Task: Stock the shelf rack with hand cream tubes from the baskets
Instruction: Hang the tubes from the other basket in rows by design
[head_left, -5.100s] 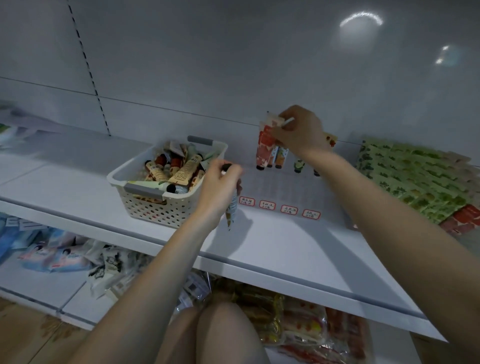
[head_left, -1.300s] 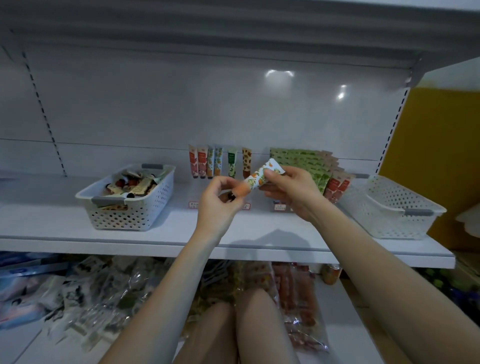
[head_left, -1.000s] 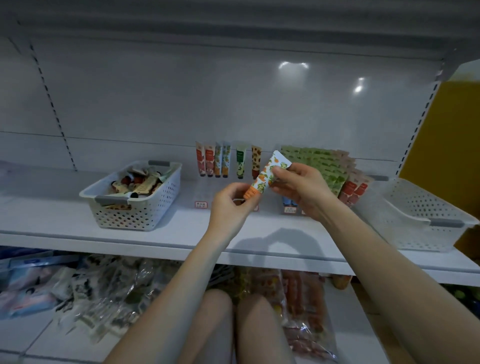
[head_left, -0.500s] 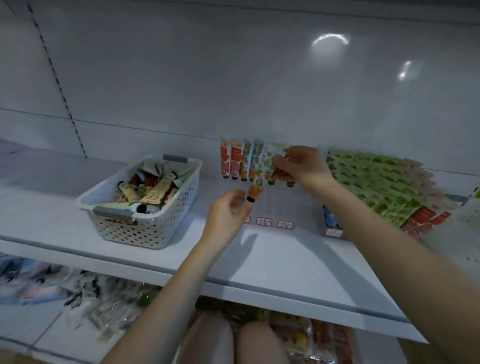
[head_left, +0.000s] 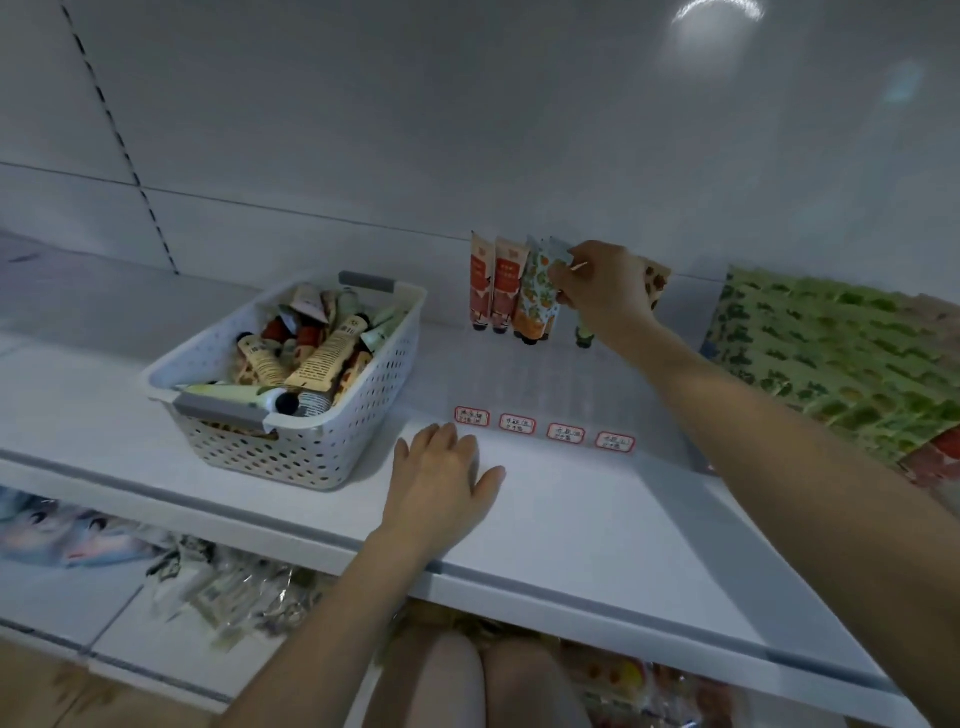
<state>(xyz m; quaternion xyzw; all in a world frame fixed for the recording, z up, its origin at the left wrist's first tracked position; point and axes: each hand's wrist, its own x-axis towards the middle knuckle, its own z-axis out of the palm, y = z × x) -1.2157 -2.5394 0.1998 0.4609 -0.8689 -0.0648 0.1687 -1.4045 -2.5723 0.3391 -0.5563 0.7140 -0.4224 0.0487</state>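
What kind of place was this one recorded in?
Most likely a shop: a white retail shelf, small labels along a clear rack, tubes standing in a row, and packaged goods on the level below.

Basket (head_left: 311, 457) L of rack (head_left: 545, 389); tubes (head_left: 501, 286) prob. at back.

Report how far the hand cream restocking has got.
Done: two red tubes stand at the back of the rack. In hand: the right hand pinches an orange-patterned tube beside them; the left hand is empty. Left: the basket holds many more.
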